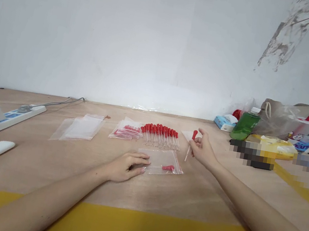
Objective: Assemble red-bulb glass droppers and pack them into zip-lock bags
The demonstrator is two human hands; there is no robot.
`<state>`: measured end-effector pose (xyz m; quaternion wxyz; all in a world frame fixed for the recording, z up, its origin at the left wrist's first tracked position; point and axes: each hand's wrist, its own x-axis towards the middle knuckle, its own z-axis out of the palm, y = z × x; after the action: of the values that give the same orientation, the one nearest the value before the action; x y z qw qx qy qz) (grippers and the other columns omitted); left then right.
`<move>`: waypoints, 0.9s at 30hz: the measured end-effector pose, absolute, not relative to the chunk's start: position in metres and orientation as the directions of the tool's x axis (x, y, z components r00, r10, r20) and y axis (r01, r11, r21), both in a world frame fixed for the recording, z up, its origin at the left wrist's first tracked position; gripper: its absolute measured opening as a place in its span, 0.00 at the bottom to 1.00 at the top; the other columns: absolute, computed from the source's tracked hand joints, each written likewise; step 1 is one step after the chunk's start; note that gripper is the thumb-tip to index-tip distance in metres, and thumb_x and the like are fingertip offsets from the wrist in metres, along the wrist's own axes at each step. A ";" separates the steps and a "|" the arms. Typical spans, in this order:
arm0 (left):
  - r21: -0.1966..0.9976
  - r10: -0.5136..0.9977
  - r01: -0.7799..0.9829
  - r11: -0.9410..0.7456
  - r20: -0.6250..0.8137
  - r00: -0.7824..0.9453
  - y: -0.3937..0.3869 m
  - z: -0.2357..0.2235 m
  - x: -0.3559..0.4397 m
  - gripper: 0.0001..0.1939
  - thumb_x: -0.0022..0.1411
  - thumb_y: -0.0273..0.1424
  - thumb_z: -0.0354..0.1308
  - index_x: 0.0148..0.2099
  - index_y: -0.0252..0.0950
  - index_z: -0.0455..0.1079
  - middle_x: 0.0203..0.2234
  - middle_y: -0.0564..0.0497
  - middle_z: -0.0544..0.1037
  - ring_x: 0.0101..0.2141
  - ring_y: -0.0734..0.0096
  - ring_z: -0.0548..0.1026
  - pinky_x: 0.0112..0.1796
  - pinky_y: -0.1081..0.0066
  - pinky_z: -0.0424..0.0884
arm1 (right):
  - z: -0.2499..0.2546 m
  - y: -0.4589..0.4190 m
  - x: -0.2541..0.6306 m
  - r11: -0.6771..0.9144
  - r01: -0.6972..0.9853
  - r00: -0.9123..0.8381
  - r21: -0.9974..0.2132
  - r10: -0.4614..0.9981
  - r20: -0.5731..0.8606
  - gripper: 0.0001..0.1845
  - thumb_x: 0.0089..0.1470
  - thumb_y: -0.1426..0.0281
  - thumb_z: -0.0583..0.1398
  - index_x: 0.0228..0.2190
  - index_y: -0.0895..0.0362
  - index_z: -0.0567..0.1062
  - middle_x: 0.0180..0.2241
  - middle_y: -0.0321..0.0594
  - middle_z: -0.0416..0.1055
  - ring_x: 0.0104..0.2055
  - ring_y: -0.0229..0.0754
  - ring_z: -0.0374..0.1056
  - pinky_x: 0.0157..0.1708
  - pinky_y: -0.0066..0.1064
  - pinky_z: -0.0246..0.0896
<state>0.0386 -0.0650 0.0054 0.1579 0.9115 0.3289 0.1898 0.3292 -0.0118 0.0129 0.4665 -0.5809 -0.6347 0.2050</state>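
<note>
Between finger and thumb, my right hand (201,148) pinches a dropper (188,152) with a red rubber bulb, its clear tube pointing down. My left hand (128,166) lies with fingers spread, fingertips on the left end of a clear zip bag (157,158). Inside that bag a red rubber bulb (168,167) rests near the right side. Behind it, a row of red-bulbed droppers (161,134) lies side by side, bulbs away from me. To their left is a stack of filled bags (126,129) with red bulbs showing. A whitish sheet or bag (187,134) lies behind my right hand.
Flat clear bags (82,128) lie at the left. A white power strip (6,121) with plugs and cables is at the far left. A tissue pack (225,122), a green bottle (245,123) and plastic bags crowd the right back. Yellow tape (122,227) runs along the front edge.
</note>
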 end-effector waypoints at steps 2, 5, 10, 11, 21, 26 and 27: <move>0.414 0.654 0.532 -0.739 0.249 0.715 -0.064 0.005 0.039 0.18 0.61 0.37 0.47 0.52 0.42 0.63 0.52 0.49 0.65 0.52 0.66 0.63 0.51 0.62 0.58 | 0.002 -0.025 0.331 0.267 0.312 0.167 -0.912 0.930 0.329 0.35 0.46 0.66 0.54 0.53 0.55 0.43 0.25 0.30 0.61 0.19 0.34 0.62 0.19 0.28 0.62; 0.416 0.642 0.517 -0.748 0.257 0.722 -0.063 0.004 0.038 0.18 0.61 0.37 0.48 0.53 0.41 0.63 0.51 0.48 0.65 0.51 0.66 0.63 0.51 0.62 0.59 | -0.008 -0.036 0.327 0.235 0.075 0.269 -0.969 0.931 0.246 0.33 0.43 0.69 0.57 0.49 0.54 0.47 0.23 0.27 0.59 0.19 0.34 0.63 0.19 0.29 0.65; 0.419 0.635 0.506 -0.754 0.268 0.724 -0.062 0.005 0.039 0.20 0.61 0.36 0.48 0.55 0.40 0.60 0.51 0.49 0.66 0.51 0.66 0.62 0.52 0.63 0.58 | -0.011 -0.039 0.314 0.157 -0.149 0.288 -0.976 0.951 0.109 0.25 0.41 0.74 0.59 0.38 0.51 0.51 0.21 0.26 0.61 0.20 0.35 0.66 0.23 0.29 0.68; 0.419 0.638 0.510 -0.752 0.266 0.722 -0.063 0.005 0.039 0.21 0.61 0.36 0.48 0.56 0.40 0.59 0.51 0.49 0.66 0.51 0.66 0.62 0.52 0.63 0.58 | -0.012 -0.040 0.312 0.133 -0.190 0.255 -0.973 0.963 0.082 0.23 0.42 0.74 0.59 0.37 0.51 0.52 0.21 0.27 0.62 0.21 0.35 0.66 0.24 0.30 0.68; 0.408 0.652 0.535 -0.739 0.234 0.722 -0.063 0.007 0.038 0.22 0.61 0.36 0.47 0.58 0.42 0.54 0.52 0.48 0.65 0.51 0.65 0.62 0.51 0.61 0.58 | -0.008 -0.053 0.320 0.020 -0.048 -0.207 -0.999 0.978 0.030 0.19 0.39 0.63 0.64 0.29 0.56 0.61 0.21 0.28 0.65 0.12 0.26 0.57 0.09 0.19 0.49; 0.406 0.650 0.535 -0.741 0.233 0.723 -0.062 0.008 0.039 0.23 0.61 0.36 0.47 0.59 0.42 0.53 0.52 0.49 0.64 0.51 0.64 0.62 0.51 0.61 0.58 | -0.001 -0.058 0.316 0.014 0.115 -0.285 -0.993 0.958 -0.019 0.19 0.41 0.60 0.62 0.30 0.56 0.60 0.14 0.21 0.59 0.08 0.24 0.47 0.07 0.18 0.33; 0.406 0.650 0.535 -0.741 0.233 0.724 -0.062 0.008 0.039 0.23 0.61 0.36 0.47 0.58 0.42 0.53 0.52 0.49 0.64 0.51 0.64 0.62 0.51 0.61 0.58 | -0.001 -0.058 0.313 0.005 0.143 -0.266 -0.990 0.963 -0.033 0.18 0.41 0.60 0.61 0.29 0.56 0.60 0.13 0.21 0.58 0.08 0.25 0.47 0.07 0.18 0.33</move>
<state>0.0393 -0.0624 0.0079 0.1573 0.9150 0.3235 0.1828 0.3135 -0.0575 -0.0011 0.3874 -0.4657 -0.5938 0.5295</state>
